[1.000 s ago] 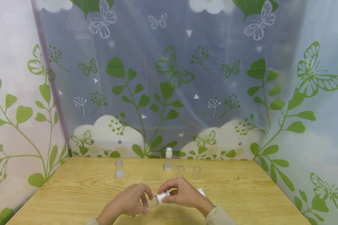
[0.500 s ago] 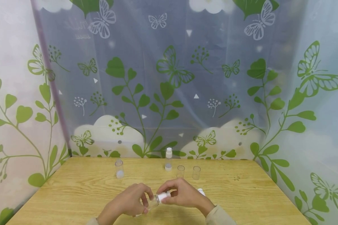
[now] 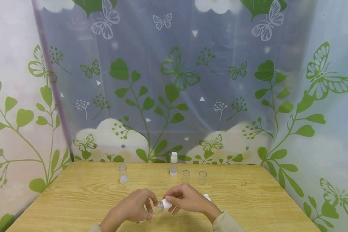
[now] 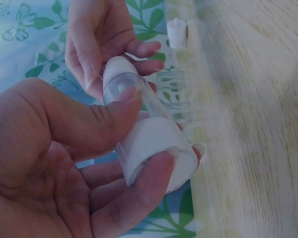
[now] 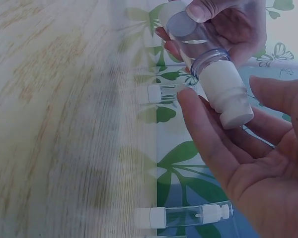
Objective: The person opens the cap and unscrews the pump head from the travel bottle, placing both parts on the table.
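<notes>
Together, two hands meet low over a wooden table [image 3: 235, 196], forearms angling in from either side of the near edge, pale sleeves [image 3: 227, 223] at the wrists. The left hand [image 3: 137, 206] arches palm-down; the right hand [image 3: 188, 200] lies opposite, its palm turned inward. Faint lettering [image 3: 82, 27] at the backdrop's upper left is too unclear to read. Between the hands a clear bottle [image 5: 201, 48] lies tilted, its white base [image 4: 149, 141] toward the left hand and its white top [image 5: 223, 89] toward the right. The left hand grips it, thumb against the clear wall, a finger pressed to the base's underside. The right hand's fingers are spread loosely about the top, thumb apart from it; whether a fingertip touches is hard to tell. Beyond stand a white-topped bottle [image 3: 173, 166] and two clear covers [image 3: 202, 178].
</notes>
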